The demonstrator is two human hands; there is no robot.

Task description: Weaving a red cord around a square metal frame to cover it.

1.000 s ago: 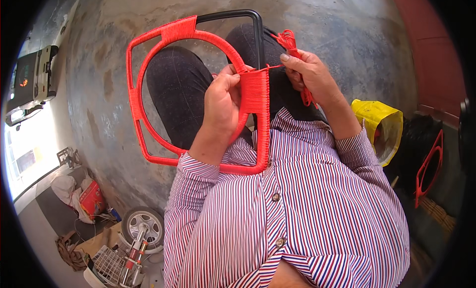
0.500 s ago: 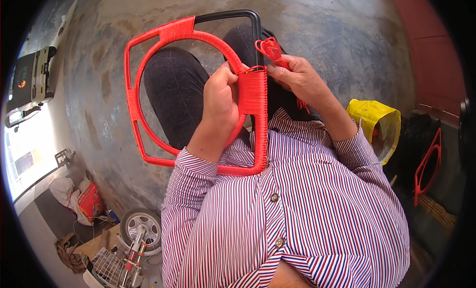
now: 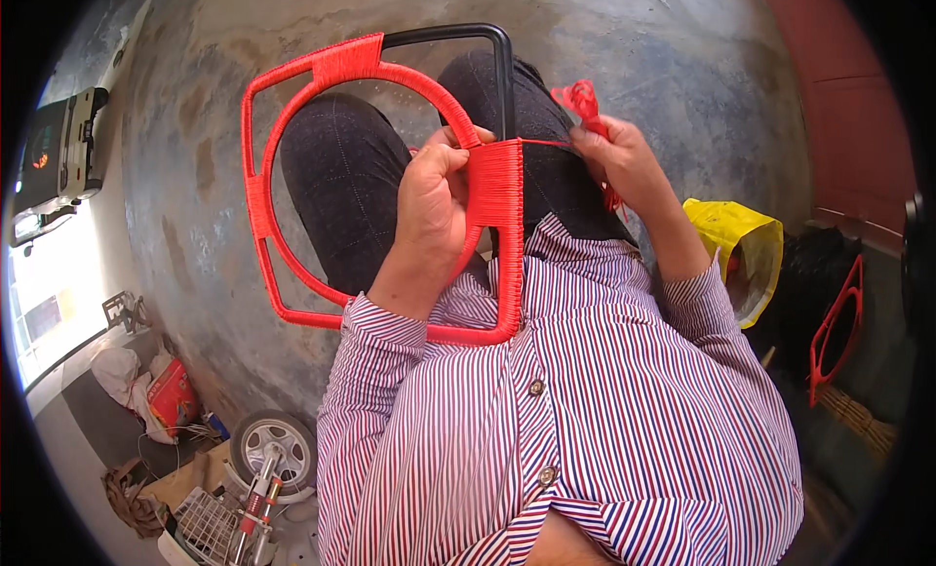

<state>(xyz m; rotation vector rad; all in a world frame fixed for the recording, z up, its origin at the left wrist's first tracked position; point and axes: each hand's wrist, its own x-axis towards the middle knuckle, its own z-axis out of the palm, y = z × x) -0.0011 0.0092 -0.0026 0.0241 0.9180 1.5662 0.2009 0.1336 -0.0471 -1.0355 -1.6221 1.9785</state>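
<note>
A squarish metal frame with a ring inside it (image 3: 502, 181) rests upright over my lap. Red cord is wound tightly round most of it, while the bar at its upper right corner (image 3: 506, 69) shows bare black. My left hand (image 3: 434, 191) is closed round the ring beside the wound block, its thumb on the cord. Off to the right of the frame, my right hand (image 3: 619, 156) is closed on a bundle of red cord (image 3: 583, 100). A taut strand (image 3: 546, 142) runs from it to the top edge of the winding.
A yellow bag (image 3: 731, 244) stands to my right, with another red frame (image 3: 838, 332) beyond it near dark plastic. At lower left are a wheel (image 3: 278, 449), a wire basket (image 3: 210, 527) and a red box (image 3: 174, 395). A vehicle (image 3: 73, 152) stands at far left.
My right hand has moved right, away from the frame, with the cord bundle, and the strand is now drawn straight. My left hand keeps its hold on the frame.
</note>
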